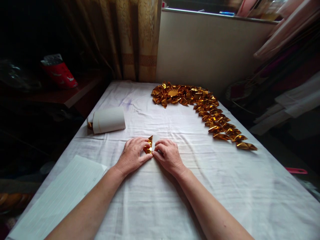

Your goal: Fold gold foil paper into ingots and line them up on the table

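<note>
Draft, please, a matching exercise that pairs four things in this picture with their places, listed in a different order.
Things
1. White cylindrical roll
2. Red cup with white markings
3. Lined white paper sheet
4. Small folded gold foil piece

Places
A. Between the left hand and the right hand
B. On the reddish-brown wooden surface
C. On the white tablecloth, farther away than the left hand
D. On the tablecloth, beside the left forearm

Right pairs: 1-C; 2-B; 3-D; 4-A
</note>
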`<state>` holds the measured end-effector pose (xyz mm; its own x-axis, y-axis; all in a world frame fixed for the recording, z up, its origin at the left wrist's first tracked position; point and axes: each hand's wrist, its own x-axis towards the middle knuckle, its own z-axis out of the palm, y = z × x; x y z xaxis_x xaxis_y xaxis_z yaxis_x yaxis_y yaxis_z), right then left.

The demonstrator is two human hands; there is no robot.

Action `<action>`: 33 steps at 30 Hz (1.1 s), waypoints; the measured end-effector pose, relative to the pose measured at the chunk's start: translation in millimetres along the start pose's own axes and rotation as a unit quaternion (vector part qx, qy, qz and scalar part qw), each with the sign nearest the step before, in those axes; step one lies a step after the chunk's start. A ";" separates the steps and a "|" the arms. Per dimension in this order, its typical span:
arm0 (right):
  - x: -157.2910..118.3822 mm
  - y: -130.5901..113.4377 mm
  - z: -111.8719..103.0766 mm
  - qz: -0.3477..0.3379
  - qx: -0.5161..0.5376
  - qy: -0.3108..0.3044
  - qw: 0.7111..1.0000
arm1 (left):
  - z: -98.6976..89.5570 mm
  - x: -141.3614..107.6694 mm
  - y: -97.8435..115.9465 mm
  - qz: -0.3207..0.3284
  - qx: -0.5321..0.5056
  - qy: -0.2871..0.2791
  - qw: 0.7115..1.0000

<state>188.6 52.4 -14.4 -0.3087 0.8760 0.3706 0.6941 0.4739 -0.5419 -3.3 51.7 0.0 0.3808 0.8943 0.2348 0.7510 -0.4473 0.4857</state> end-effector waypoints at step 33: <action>-3.4 18.4 -3.4 0.096 0.018 0.061 0.993 | -10.9 -0.2 -3.3 0.050 -0.017 -0.108 0.993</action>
<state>204.7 57.9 -23.1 -0.0898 0.9344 0.3447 0.7079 0.3034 -0.6378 -11.8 53.1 7.5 0.5624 0.8209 0.0987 0.6864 -0.5302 0.4977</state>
